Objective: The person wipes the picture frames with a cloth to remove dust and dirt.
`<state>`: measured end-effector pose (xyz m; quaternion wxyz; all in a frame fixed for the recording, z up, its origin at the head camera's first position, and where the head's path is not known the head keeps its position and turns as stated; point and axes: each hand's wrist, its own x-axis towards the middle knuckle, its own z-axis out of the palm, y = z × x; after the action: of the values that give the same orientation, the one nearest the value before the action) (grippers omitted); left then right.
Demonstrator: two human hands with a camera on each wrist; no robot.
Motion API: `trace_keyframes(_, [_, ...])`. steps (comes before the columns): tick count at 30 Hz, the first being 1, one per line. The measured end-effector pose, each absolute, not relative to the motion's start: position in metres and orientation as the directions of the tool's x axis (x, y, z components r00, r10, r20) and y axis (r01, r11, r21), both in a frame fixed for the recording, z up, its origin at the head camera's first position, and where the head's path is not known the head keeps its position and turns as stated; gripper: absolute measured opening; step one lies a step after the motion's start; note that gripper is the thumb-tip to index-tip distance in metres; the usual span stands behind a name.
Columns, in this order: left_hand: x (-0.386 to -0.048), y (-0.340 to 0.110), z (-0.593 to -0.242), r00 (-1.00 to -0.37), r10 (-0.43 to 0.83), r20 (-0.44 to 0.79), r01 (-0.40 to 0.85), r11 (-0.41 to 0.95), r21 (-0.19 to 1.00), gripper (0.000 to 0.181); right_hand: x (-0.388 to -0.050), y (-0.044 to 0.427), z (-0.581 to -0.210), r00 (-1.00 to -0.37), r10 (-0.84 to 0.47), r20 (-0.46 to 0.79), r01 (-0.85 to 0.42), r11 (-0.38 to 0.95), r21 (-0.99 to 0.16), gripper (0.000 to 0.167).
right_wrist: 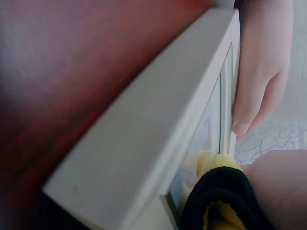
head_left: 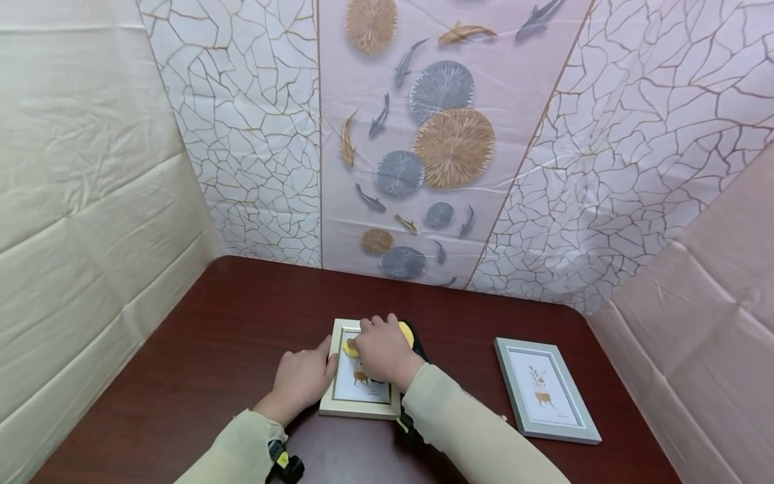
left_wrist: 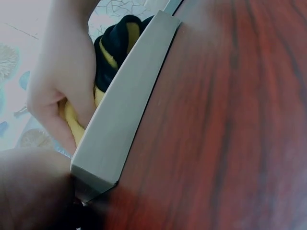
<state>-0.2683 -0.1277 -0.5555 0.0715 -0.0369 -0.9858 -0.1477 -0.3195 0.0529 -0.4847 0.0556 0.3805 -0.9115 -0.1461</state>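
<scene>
A cream picture frame (head_left: 358, 409) lies flat on the table, a drawing under its pane. The right hand (head_left: 383, 353) grips a yellow and black cloth (head_left: 406, 333) against the pane; in the left wrist view the cloth (left_wrist: 108, 57) bunches beside that hand (left_wrist: 67, 72). In the right wrist view the cloth (right_wrist: 225, 184) lies over the pane near the frame's side (right_wrist: 139, 129). The left hand (head_left: 302, 378) rests at the frame's left edge, its fingers along the border; the right wrist view shows this hand (right_wrist: 261, 67) touching the far edge.
A second frame, pale grey-blue (head_left: 547, 430), lies at the right of the dark red table (head_left: 242, 302). Patterned cloth (head_left: 260, 134) hangs behind the table, with plain pale hangings on both sides. A small light bit (head_left: 504, 417) lies left of the second frame.
</scene>
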Motion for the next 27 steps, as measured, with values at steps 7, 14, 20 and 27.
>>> trace_keyframes(7, [-0.268, -0.124, -0.553, -0.983, 0.053, 0.178, 0.104, 0.952, 0.287, 0.053, -0.297, 0.068, -0.476, -0.645, -0.764, -0.023, -0.735, 0.611, 0.294, 0.032])
trace_keyframes(14, [-0.268, -0.125, -0.555, -0.986, 0.059, 0.159, 0.104, 0.952, 0.289, 0.054, -0.281, 0.075, -0.477, -0.61, -0.792, -0.029, -0.767, 0.58, 0.274, 0.038])
trace_keyframes(20, [-0.267, -0.127, -0.557, -0.988, 0.045, 0.15, 0.089, 0.949, 0.302, 0.054, -0.277, 0.07, -0.477, -0.604, -0.797, -0.028, -0.769, 0.572, 0.285, 0.028])
trace_keyframes(27, [-0.269, -0.128, -0.558, -0.989, 0.044, 0.14, 0.085, 0.949, 0.305, 0.055, -0.273, 0.073, -0.482, -0.6, -0.798, -0.047, -0.771, 0.562, 0.299, 0.033])
